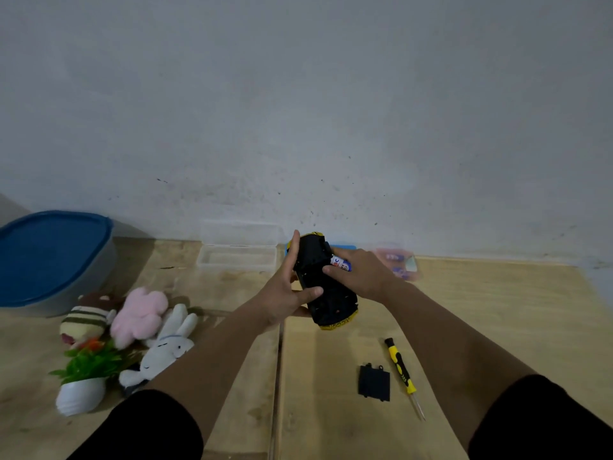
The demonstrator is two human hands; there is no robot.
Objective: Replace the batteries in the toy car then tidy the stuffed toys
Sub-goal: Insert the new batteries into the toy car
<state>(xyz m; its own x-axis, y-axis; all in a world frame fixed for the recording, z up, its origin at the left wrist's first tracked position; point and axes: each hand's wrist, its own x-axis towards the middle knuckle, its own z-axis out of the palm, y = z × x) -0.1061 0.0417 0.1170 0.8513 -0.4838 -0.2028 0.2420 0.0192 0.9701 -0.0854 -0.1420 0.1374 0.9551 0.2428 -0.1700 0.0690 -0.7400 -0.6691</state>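
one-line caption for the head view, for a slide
Left hand holds the upturned toy car while the right hand pinches a battery at it; cover and screwdriver lie nearby.

blue-lidded tub far left | clear case open at wall | potted plant tipped beside plush pile

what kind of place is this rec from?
Likely a home room, with work done on pale plywood boards against a bare, scuffed grey wall. Small stuffed toys lie beside a blue-lidded plastic tub.
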